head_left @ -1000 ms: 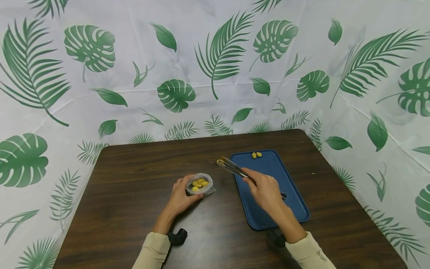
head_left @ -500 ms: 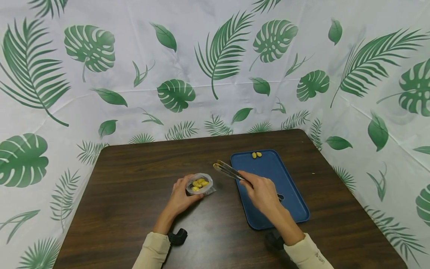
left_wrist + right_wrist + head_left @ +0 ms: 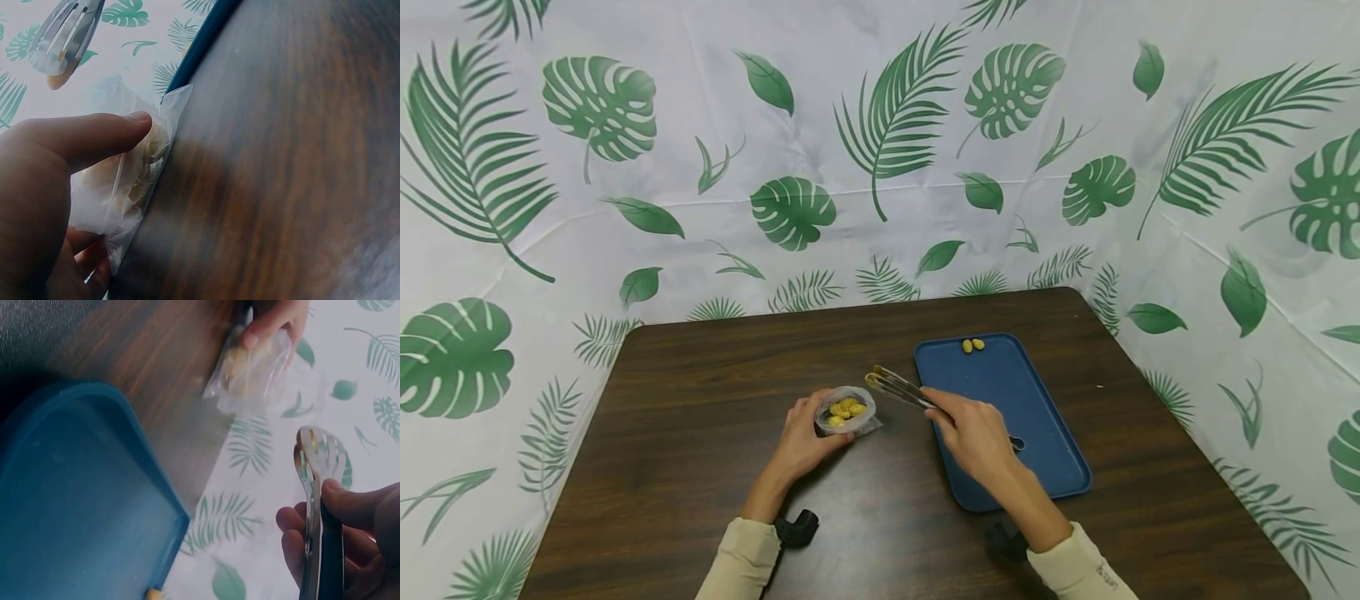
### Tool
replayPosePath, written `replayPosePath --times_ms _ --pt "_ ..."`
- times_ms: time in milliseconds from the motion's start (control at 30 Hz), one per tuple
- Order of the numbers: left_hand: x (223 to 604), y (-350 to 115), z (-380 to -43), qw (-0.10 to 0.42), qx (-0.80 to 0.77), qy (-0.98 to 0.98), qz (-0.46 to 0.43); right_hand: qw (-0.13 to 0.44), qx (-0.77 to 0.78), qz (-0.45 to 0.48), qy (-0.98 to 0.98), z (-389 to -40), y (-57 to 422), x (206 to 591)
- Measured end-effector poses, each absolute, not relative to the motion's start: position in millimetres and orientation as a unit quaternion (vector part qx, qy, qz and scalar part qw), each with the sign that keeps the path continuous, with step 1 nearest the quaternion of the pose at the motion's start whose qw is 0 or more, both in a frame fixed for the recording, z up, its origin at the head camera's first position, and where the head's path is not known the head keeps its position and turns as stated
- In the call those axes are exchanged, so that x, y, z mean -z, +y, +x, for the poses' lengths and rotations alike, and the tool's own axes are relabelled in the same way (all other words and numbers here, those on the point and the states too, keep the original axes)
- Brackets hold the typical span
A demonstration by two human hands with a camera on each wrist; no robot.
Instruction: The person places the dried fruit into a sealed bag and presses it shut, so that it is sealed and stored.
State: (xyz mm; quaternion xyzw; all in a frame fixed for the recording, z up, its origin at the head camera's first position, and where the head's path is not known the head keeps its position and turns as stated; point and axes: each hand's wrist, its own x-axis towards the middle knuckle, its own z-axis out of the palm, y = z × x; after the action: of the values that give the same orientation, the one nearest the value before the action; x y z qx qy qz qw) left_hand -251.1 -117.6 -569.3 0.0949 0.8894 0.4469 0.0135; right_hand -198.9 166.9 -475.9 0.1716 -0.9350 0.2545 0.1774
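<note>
In the head view my left hand [image 3: 805, 437] holds a clear plastic bag [image 3: 867, 427] by its side, thumb in front and fingers behind. Its mouth is open, and several small yellow oval pieces [image 3: 844, 410] lie inside. My right hand [image 3: 977, 433] grips metal tongs [image 3: 898, 387] with dark handles, above the left edge of a blue tray [image 3: 1000, 392]. The tongs' heads [image 3: 324, 453] hang just right of the bag, apart from it. A yellow-brown patch shows at their tips; I cannot tell whether it is a held piece.
Two yellow oval pieces [image 3: 973, 345] lie at the tray's far end. The dark wooden table [image 3: 700, 417] carries everything. Behind and to the right hangs a white cloth [image 3: 880, 150] printed with green leaves. A tiny pale speck [image 3: 1100, 387] lies right of the tray.
My right hand has moved left with the tongs, bringing their tips down and closer to the bag's mouth. The left hand and the bag have stayed in place.
</note>
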Motion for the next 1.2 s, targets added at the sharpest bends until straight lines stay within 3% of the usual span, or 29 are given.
replayPosePath --times_ms 1200 --pt "570 -118 -252 0.005 -0.440 0.892 0.100 0.144 -0.265 0.194 -0.933 -193 150 485"
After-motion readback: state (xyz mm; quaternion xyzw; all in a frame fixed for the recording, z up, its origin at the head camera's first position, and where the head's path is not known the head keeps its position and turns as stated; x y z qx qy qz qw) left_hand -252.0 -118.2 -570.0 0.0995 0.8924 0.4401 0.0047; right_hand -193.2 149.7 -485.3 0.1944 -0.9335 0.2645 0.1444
